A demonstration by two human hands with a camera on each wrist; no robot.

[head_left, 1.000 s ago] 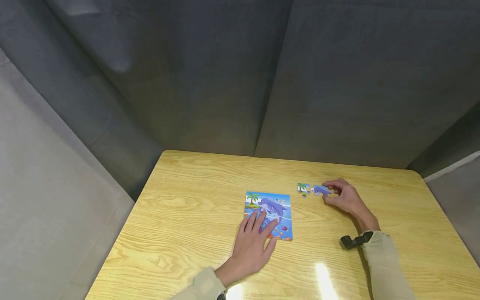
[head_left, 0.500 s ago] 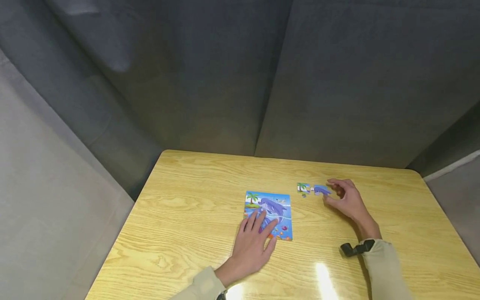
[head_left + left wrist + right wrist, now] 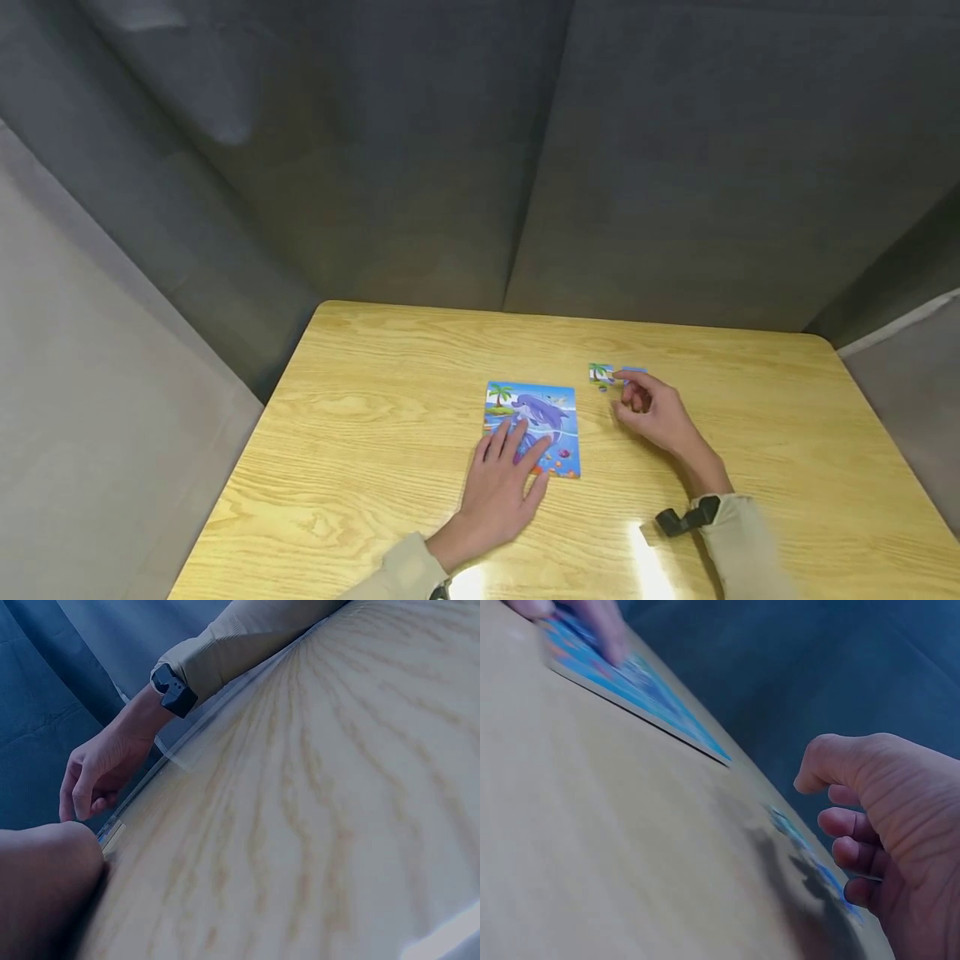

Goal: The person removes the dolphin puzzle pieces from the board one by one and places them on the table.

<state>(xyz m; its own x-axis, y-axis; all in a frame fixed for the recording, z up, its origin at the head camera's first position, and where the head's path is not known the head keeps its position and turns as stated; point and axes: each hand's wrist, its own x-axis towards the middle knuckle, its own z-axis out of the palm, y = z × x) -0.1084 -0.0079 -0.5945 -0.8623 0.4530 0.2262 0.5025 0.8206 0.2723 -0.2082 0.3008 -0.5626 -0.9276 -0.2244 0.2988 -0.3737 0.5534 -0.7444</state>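
Observation:
My left hand lies spread on the lower left part of a square dolphin puzzle, hiding some of its picture. To the right, my right hand hovers above the table with its thumb and index finger apart and the other fingers loosely curled. Nothing sits between those fingers in the right wrist view. Just beyond the fingertips, a puzzle piece with a palm tree lies on the table. Beside it is a blue piece, mostly covered by the right hand in the head view.
The wooden table reaches back to a dark grey curtain. A pale grey panel stands to the left. A black wrist device sits at the right cuff, and light glares off the front of the tabletop.
My right hand has moved left and nearer to the puzzle, away from the right side of the blue piece. My left hand stays on the puzzle, and the head view has shifted slightly.

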